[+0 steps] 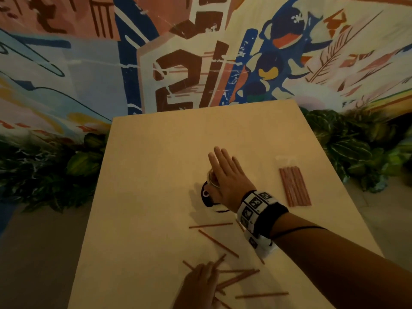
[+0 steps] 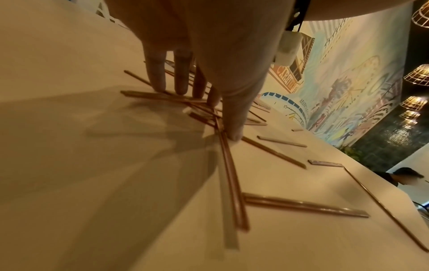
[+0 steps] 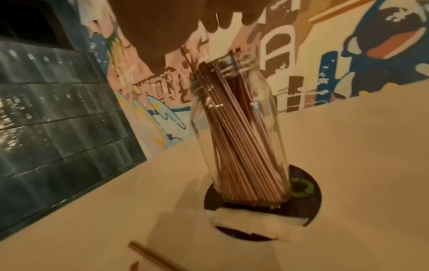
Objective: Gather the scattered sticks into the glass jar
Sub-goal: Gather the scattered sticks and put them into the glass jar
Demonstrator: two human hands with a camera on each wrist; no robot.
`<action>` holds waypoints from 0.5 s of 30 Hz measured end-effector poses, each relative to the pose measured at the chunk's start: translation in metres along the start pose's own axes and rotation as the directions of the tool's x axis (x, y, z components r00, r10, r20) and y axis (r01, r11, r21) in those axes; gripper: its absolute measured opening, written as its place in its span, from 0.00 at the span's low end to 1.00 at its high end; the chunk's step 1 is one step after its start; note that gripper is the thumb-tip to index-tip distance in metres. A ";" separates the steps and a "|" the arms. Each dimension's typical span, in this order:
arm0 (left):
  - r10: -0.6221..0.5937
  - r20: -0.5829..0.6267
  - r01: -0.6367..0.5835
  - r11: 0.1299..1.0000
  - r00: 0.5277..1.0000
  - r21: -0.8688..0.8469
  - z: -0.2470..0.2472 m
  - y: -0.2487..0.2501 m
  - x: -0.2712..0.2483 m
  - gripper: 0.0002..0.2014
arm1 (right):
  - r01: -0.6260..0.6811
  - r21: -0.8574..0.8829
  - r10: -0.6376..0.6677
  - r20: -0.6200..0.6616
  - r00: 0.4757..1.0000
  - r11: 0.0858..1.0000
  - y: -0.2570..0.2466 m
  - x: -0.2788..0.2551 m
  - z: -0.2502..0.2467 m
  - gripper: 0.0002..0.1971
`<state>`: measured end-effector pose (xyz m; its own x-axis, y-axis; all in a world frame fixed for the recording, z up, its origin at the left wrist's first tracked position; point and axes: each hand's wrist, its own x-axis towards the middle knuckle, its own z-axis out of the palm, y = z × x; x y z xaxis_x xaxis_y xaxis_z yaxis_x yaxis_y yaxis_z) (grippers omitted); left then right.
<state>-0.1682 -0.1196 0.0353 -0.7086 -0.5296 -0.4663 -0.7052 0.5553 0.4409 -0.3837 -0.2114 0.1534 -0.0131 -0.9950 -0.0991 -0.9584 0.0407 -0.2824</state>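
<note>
A clear glass jar [image 3: 239, 128] packed with thin reddish-brown sticks stands on a black round coaster [image 3: 308, 201] mid-table. My right hand [image 1: 223, 161] lies flat over the jar's [image 1: 211, 178] mouth, fingers straight and pointing away; in the right wrist view it [image 3: 220, 22] shows only as a dark shape above the rim. Near the front edge my left hand [image 1: 202, 277] presses on a crossed heap of loose sticks [image 1: 236, 276]. In the left wrist view its fingertips [image 2: 159, 86] and thumb rest on those sticks [image 2: 232, 183] without lifting any.
A flat bundle of sticks in clear wrap [image 1: 294, 186] lies right of the jar. Single sticks [image 1: 217, 243] lie between jar and heap, and one [image 1: 262, 295] lies near the front right. The beige table [image 1: 145, 175] is edged by leafy plants [image 1: 347, 141] and a painted wall.
</note>
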 end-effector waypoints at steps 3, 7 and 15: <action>0.015 0.000 -0.015 0.992 1.000 0.124 0.000 0.000 -0.004 0.42 | 0.099 -0.133 -0.095 0.040 0.995 0.986 0.002 -0.006 0.005 0.35; -0.004 -0.003 0.004 0.993 1.000 0.120 -0.013 0.010 -0.017 0.39 | 0.095 -0.200 -0.072 0.121 0.990 0.975 0.008 -0.010 0.010 0.34; -0.106 0.078 0.097 0.989 0.991 0.107 -0.020 0.000 -0.028 0.34 | -0.208 0.154 0.215 -0.029 0.976 0.966 0.065 -0.080 -0.008 0.21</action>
<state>-0.1494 -0.1173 0.0635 -0.6258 -0.5340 -0.5685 -0.7640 0.5666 0.3087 -0.4476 -0.1301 0.1504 -0.2272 -0.9651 -0.1302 -0.8789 0.2608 -0.3993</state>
